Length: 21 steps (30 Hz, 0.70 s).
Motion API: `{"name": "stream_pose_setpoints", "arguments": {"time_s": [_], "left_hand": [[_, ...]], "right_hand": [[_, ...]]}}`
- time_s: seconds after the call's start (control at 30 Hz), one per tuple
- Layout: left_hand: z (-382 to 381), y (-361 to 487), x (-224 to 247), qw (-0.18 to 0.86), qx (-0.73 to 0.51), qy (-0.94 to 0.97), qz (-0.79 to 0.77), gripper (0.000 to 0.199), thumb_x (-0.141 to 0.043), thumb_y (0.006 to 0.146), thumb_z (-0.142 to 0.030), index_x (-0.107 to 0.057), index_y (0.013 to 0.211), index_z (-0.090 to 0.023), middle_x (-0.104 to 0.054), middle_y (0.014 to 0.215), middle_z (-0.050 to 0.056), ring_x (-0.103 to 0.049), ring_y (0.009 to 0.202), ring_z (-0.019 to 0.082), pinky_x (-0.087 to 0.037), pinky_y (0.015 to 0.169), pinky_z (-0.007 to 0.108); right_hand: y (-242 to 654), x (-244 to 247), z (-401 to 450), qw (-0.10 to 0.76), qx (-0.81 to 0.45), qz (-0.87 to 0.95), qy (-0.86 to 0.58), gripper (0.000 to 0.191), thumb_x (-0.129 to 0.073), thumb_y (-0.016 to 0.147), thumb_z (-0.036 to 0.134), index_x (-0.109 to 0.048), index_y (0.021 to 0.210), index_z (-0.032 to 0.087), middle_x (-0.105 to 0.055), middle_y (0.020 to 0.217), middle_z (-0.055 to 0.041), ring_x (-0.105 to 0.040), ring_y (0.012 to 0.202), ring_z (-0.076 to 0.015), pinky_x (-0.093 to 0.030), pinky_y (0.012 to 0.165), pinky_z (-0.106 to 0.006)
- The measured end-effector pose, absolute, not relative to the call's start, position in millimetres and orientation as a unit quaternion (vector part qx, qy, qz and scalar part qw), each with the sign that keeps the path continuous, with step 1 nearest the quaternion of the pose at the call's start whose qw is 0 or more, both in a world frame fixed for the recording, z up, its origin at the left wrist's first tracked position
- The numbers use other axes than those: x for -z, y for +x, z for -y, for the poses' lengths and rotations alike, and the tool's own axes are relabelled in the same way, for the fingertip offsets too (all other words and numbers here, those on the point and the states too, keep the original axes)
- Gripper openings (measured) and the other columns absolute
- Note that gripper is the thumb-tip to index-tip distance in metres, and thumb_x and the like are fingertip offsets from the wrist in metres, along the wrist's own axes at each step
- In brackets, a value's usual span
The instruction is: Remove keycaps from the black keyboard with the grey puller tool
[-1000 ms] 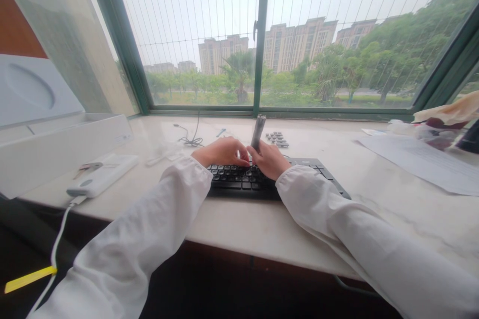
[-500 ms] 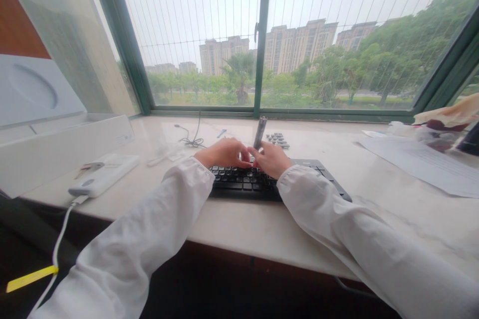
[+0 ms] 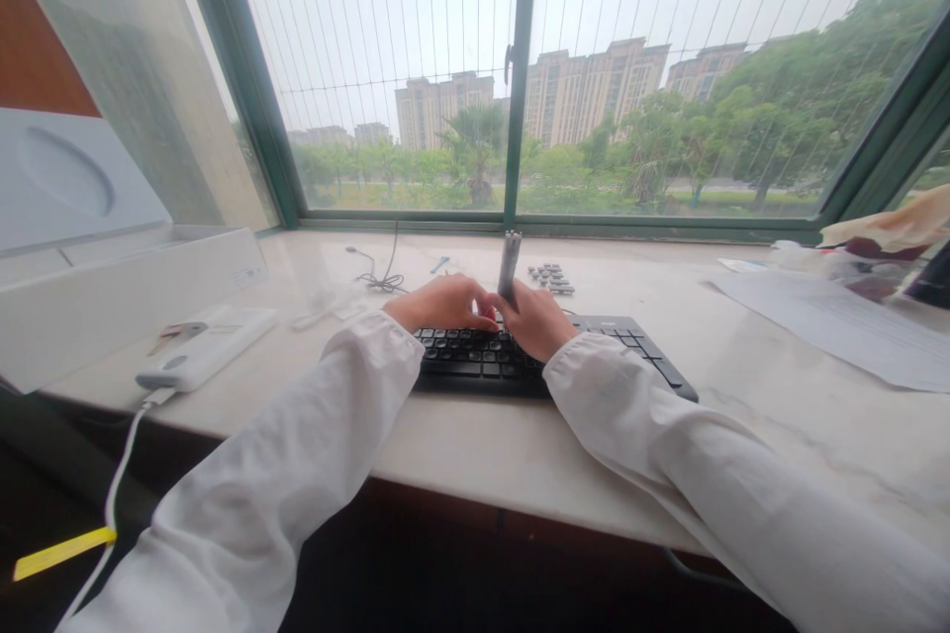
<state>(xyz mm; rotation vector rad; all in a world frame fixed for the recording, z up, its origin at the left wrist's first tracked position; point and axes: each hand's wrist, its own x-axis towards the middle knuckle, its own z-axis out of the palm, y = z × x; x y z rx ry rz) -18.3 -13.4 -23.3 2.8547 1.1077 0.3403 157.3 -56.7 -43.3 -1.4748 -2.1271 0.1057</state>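
Observation:
A black keyboard (image 3: 475, 368) lies on the pale stone counter, and several of its keys look bare of caps. Over its upper middle, my left hand (image 3: 449, 303) has curled fingers pinched at the keys; what they hold, if anything, is too small to tell. My right hand (image 3: 535, 316) touches it from the right, its fingers wrapped round a grey, upright tool (image 3: 509, 262) that sticks up above the hand. The tool's lower end is hidden. Behind the right hand lies a group of small grey keycaps (image 3: 550, 278).
On the left are a white box (image 3: 134, 297) and a white power bank (image 3: 208, 346) with keys on it and a cable. A thin black cable (image 3: 382, 282) lies behind my left hand. Paper sheets (image 3: 838, 321) and a plastic bag are at the right.
My right hand has shifted slightly left, and the top of the grey tool has moved left with it. My left hand has barely moved.

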Motion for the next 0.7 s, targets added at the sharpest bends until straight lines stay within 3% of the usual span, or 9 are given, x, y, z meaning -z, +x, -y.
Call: {"name": "stream_pose_setpoints", "arguments": {"time_s": [0.7], "left_hand": [[15.4, -17.8, 25.8, 0.047, -0.12, 0.913, -0.386, 0.035, -0.064, 0.072, -0.054, -0.071, 0.077, -0.021, -0.068, 0.071, 0.0, -0.058, 0.061, 0.011, -0.037, 0.055, 0.021]], "right_hand": [[153.6, 49.7, 61.2, 0.29, 0.018, 0.814, -0.503, 0.026, -0.034, 0.099, 0.039, -0.049, 0.094, 0.018, -0.068, 0.083, -0.0074, -0.064, 0.074, -0.019, -0.034, 0.063, -0.026]]}}
